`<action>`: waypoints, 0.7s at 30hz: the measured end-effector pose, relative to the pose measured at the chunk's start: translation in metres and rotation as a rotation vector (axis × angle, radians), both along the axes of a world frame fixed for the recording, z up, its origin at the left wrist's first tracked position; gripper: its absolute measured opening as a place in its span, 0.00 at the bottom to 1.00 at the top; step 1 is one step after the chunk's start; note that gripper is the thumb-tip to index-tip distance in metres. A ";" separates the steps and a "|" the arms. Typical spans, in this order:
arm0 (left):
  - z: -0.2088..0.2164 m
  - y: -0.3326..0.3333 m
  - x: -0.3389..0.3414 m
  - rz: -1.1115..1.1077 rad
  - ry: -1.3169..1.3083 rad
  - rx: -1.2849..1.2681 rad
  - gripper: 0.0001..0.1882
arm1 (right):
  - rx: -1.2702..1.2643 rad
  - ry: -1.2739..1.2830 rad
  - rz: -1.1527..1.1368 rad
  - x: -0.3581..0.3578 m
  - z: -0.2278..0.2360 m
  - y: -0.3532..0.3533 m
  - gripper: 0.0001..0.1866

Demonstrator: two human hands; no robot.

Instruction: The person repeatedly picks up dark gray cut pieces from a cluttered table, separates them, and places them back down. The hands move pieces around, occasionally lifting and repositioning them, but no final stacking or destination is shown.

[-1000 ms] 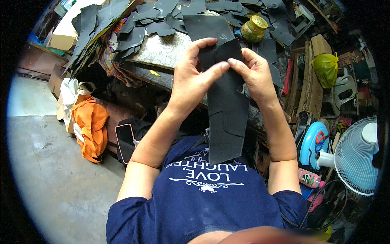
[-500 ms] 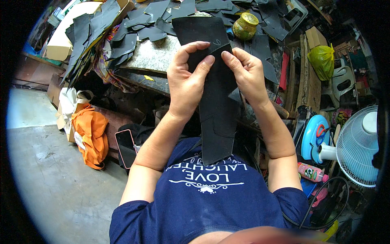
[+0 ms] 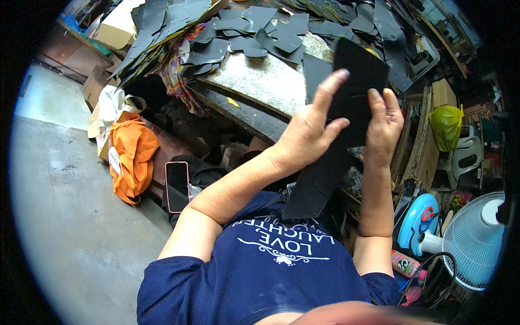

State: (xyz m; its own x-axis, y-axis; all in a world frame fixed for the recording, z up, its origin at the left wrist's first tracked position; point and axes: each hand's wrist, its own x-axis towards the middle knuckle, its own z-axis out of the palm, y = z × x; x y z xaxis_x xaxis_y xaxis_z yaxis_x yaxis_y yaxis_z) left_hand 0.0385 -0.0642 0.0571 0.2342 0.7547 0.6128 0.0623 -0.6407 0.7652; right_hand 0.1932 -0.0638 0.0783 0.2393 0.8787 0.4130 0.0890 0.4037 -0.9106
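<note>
A long black strip of leather-like sheet [image 3: 355,67] slants over the front edge of the workbench, its lower end [image 3: 314,189] in front of my shirt. My right hand [image 3: 383,124] grips its right edge, thumb and fingers close together. My left hand [image 3: 306,130] lies against its left side, index finger stretched out and thumb apart on the black surface. Some left fingers are hard to make out. Behind the strip, a flat dark grey piece [image 3: 315,76] lies on the bench.
Many dark cut pieces [image 3: 252,46] and stacked sheets [image 3: 162,32] cover the speckled bench top [image 3: 260,70]. A phone [image 3: 177,187] and orange bag [image 3: 132,157] sit to my left. At right are a white fan [image 3: 474,238] and a yellow-green bag [image 3: 447,127].
The strip has moved to the right in view and now tilts rightward at its top. My left hand has loosened from its pinch and spread its fingers. The yellow jar is now mostly hidden.
</note>
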 end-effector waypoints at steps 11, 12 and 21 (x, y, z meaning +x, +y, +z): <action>0.013 -0.016 -0.002 -0.194 0.021 -0.406 0.32 | -0.045 0.372 -0.264 0.023 0.014 -0.012 0.03; 0.012 -0.020 -0.006 -0.224 0.050 -0.506 0.29 | -0.039 0.413 -0.242 0.032 0.016 -0.016 0.04; 0.000 0.007 -0.090 0.172 0.084 -0.329 0.14 | -0.276 -1.051 0.062 0.093 -0.020 -0.058 0.25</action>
